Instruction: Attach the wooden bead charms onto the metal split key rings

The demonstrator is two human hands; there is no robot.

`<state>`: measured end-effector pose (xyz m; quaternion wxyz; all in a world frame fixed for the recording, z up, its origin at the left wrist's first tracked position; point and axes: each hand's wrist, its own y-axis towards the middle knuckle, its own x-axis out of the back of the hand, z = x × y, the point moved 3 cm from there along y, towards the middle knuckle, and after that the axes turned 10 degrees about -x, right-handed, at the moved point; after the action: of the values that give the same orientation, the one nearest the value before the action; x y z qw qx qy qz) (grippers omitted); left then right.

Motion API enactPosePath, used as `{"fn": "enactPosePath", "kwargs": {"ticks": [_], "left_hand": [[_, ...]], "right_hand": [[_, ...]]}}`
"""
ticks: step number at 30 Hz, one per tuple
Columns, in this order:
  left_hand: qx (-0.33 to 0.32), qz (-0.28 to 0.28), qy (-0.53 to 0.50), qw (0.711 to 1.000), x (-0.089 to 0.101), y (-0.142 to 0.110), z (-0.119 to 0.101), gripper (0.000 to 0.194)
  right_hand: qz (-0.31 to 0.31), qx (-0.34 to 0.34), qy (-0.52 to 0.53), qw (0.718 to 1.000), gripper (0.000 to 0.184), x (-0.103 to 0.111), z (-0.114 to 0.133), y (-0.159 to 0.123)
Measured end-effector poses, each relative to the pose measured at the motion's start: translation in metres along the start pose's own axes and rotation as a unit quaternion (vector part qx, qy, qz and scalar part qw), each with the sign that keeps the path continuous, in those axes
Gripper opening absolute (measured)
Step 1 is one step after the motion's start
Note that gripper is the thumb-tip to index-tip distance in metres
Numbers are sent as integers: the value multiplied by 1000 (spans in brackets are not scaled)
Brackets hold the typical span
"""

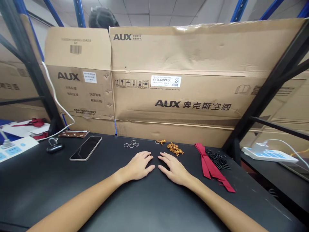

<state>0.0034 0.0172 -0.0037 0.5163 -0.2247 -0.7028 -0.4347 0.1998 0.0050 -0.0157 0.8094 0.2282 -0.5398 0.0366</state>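
My left hand lies palm down on the black table, fingers apart, holding nothing. Just beyond its fingertips are several silver metal rings. My right hand rests flat beside it, also spread and without anything in it. Close past its fingers sits a pile of small golden-brown gourd-shaped beads. One similar gourd piece with a ring lies a little apart to the left. To the right of my right hand are red ribbon strips and a heap of black clasps or rings.
A phone, a dark earbud-like case and a brown packet lie at the left. Power strips stand at both sides. Cardboard panels wall off the back; a person's head shows above them.
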Motion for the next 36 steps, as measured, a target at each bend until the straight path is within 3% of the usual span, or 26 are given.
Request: {"fn": "enactPosePath", "kwargs": {"ticks": [19,24,29,32,36], "left_hand": [[-16,-9,-21,1000,6,3,9,40],[70,-38,28,996,5,2,31,43],[169,-56,81,981,-6,-3,45,60],[189,-54,85,977,-10,-5,47,64],[178,-49,88,979,-7,-3,43,58]], "right_hand": [[-2,8,2,1000,43,-1,-2,0],[-1,-7,-4,1000,42,1,-1,0],[-84,-63,-14,994,35,9,-8,4],[-126,-117,-76,982,35,13,-18,7],[-129,-155,-139,970,31,13,-23,7]]}}
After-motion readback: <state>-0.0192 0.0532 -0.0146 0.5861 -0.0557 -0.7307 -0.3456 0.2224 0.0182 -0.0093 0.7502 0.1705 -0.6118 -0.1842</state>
